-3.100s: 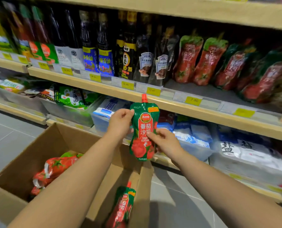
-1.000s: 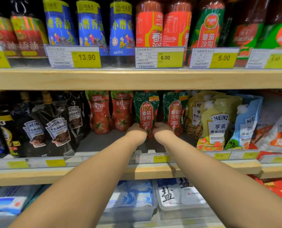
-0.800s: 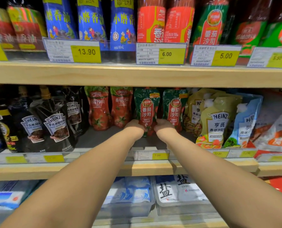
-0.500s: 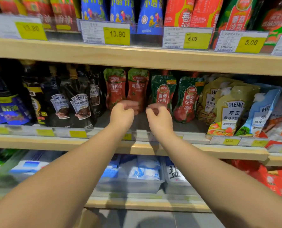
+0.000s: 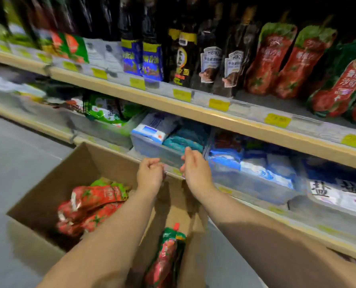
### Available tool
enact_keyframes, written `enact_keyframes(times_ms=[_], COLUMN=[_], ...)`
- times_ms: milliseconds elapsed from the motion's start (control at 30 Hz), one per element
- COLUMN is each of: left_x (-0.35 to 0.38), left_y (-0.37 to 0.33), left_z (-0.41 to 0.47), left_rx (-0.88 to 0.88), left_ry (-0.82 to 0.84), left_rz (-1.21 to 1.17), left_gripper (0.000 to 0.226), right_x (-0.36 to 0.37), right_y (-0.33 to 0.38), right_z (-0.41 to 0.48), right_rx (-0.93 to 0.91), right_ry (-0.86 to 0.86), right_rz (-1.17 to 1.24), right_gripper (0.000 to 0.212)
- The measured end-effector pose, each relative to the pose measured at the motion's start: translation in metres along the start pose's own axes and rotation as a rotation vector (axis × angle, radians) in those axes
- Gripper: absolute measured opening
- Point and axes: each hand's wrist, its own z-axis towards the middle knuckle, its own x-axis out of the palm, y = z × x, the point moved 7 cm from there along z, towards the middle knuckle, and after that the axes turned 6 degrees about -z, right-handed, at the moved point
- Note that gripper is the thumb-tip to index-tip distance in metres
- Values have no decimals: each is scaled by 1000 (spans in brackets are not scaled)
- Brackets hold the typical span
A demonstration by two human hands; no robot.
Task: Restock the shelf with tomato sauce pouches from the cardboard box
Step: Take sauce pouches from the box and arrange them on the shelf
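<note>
The open cardboard box [image 5: 48,183] stands on the floor below the shelves. Several red tomato sauce pouches [image 5: 94,202] lie piled at its left side. A green-and-red pouch [image 5: 166,258] with a red cap lies at its near right. My left hand [image 5: 150,173] and my right hand [image 5: 193,167] hover side by side above the box's far rim, fingers loosely curled, holding nothing. On the shelf [image 5: 214,119] at the upper right stand red pouches [image 5: 266,59] and a green tomato sauce pouch [image 5: 343,80].
Dark sauce pouches [image 5: 210,63] and bottles [image 5: 141,55] fill the shelf left of the tomato pouches. Clear bins of blue and white salt bags [image 5: 256,169] sit on the lower shelf just behind my hands. Grey floor [image 5: 17,163] lies to the left.
Both hands let go of the green pouch on the shelf and came down to the box's far rim. The view swung down and left, bringing the box into sight.
</note>
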Motion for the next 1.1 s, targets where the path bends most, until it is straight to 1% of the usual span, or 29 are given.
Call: enact_keyframes(times_ms=[67,133,167,200,233,300,367,400,433,500,600,700,733,767,833,900,933,1000,1033,1100], left_x=[-28,-49,-58,-68,-79,-103,-126,-132,-136,-146,-161,-180,-187,-194,-210,-220,-222,-223,-223,-227], left_y=[33,56,65,73,76,87,102,111,118,113,85,63,61,62,73,89,96,102,101,100], left_z=[12,30,40,49,56,72,76,77,80,89,99,99,103,107,116,120,121,120,122,122], left_rx=[-85,-160,-198,-226,-241,-235,-314,-368,-390,-335,-107,41,61,39,-69,-186,-220,-240,-240,-268], left_ry=[0,67,114,121,95,21,-33,-36,0,-62,-229,-380,-406,-410,-405,-360,-329,-302,-304,-339], left_rz=[30,71,113,147,171,205,283,320,354,388,519,592,608,617,596,590,603,609,601,583], left_gripper=[20,12,20,27,30,27,21,28,34,37,39,47,52,56,61,58,57,56,57,61], right_x=[33,68,86,103,118,152,185,198,209,227,254,282,292,302,323,340,350,368,372,376], right_y=[-14,-28,-36,-45,-54,-79,-102,-110,-117,-126,-124,-113,-108,-104,-100,-99,-99,-95,-92,-94], right_z=[-9,-15,-18,-20,-22,-30,-47,-54,-59,-67,-69,-62,-62,-64,-66,-70,-73,-76,-77,-78], right_rx=[46,93,125,173,246,464,656,693,714,775,928,993,1023,1057,1093,1118,1136,1140,1131,1124], right_ry=[66,159,203,237,268,336,392,405,409,392,376,413,436,453,491,530,558,609,624,645], right_rz=[-42,-58,-59,-52,-31,75,182,188,180,194,365,451,473,476,430,349,345,357,344,299], right_gripper=[42,41,40,38,37,37,35,33,31,31,29,35,35,35,35,44,45,31,27,27])
